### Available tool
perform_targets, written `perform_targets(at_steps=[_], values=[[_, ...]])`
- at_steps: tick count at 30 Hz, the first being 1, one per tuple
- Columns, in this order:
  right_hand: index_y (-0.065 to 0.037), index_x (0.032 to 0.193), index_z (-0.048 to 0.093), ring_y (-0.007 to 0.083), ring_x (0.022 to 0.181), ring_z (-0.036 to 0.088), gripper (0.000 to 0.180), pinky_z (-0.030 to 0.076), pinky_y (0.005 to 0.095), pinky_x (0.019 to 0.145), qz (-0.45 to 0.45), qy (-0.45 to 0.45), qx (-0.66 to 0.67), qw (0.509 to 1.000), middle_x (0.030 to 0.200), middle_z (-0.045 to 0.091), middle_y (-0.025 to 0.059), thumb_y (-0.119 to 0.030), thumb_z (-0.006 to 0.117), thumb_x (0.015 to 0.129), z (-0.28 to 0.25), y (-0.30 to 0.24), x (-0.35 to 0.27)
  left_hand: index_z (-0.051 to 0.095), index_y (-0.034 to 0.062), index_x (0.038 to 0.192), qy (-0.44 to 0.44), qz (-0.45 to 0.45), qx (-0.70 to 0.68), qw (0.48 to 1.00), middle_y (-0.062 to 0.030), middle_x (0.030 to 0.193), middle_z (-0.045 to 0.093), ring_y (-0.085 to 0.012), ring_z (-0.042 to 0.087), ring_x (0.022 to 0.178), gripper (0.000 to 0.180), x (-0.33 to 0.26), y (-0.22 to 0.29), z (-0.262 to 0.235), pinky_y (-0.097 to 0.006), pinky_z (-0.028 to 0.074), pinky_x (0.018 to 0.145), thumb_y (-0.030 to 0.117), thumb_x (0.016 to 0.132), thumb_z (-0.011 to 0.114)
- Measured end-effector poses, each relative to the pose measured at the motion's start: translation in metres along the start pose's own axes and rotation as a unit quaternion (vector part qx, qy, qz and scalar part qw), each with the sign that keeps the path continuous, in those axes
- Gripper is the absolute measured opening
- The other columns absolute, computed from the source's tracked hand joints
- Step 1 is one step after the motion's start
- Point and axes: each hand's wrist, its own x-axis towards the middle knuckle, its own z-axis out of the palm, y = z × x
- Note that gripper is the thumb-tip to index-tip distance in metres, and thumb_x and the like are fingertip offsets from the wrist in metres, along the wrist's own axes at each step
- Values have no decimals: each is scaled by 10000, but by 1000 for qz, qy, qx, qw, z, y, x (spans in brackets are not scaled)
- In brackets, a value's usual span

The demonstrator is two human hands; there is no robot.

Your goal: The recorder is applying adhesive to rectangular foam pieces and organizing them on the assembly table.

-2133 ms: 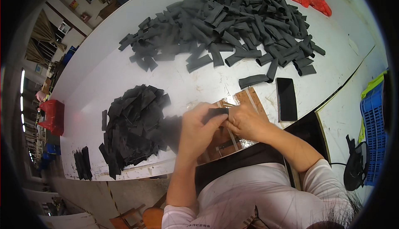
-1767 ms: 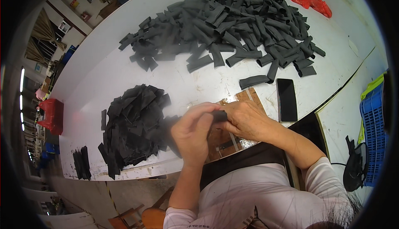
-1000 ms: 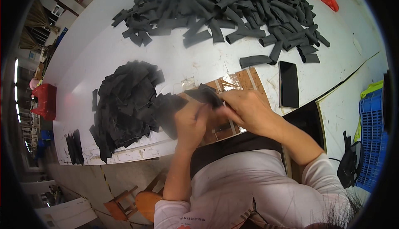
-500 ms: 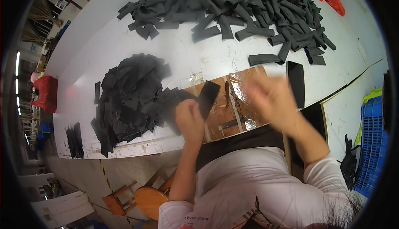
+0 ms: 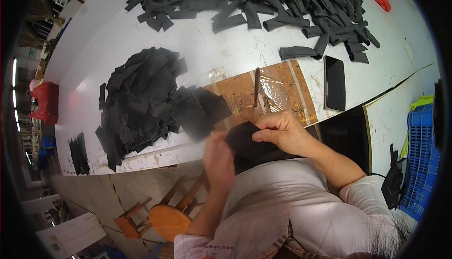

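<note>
- Right hand (image 5: 282, 132) pinches a dark fabric piece (image 5: 247, 141) at the near edge of the desk (image 5: 94, 38), grip closed on it.
- Left hand (image 5: 219, 160), blurred, sits just left of that piece; whether its grip is wide or narrow I cannot tell.
- Further left, on the desk, a heap of flat black pieces (image 5: 141, 94): looks like the finished share.
- Beyond the piece, a brown taped patch (image 5: 278, 87) with a black phone (image 5: 335, 82) beside it.
- Far behind, a big pile of rolled black strips (image 5: 282, 0): plenty left, I'd judge.

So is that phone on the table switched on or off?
Off, or asleep: the phone lies flat by the table edge, its screen uniformly black.
</note>
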Motion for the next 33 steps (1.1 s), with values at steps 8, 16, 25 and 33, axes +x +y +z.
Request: perform_targets(at_steps=[8, 16, 25, 33], values=[[27, 801, 589, 226, 641, 573, 163, 436, 290, 600, -62, -132, -260, 955, 688, 590, 125, -126, 611, 748, -14, -21, 3, 515, -13, 983, -223, -106, 197, 949, -81, 861, 593, -85, 536, 770, 202, 40, 66, 5, -194, 416, 698, 123, 833, 516], [14, 814, 574, 284, 735, 540, 168, 414, 341, 646, -138, -103, -392, 904, 767, 564, 136, -101, 624, 701, -9, -16, 3, 566, -1, 840, -293, -14, 465, 835, 9, 727, 544, -28, 477, 626, 91, 34, 64, 3, -159, 379, 544, -16, 750, 577], [21, 829, 576, 172, 597, 534, 167, 426, 265, 514, -181, 102, -183, 961, 735, 545, 97, -7, 637, 676, 17, 0, -21, 536, -6, 840, -72, 35, 274, 958, -8, 685, 534, -28, 474, 571, 71, 2, 26, 30, -171, 379, 480, -13, 772, 555], [-2, 780, 550, 289, 638, 534, 127, 440, 342, 530, -256, 162, -397, 866, 730, 525, 131, 25, 588, 662, 23, 12, -3, 527, 19, 798, 80, 67, 211, 972, -21, 645, 568, -57, 491, 482, 86, 10, 2, 35, -188, 373, 416, 26, 742, 592]])
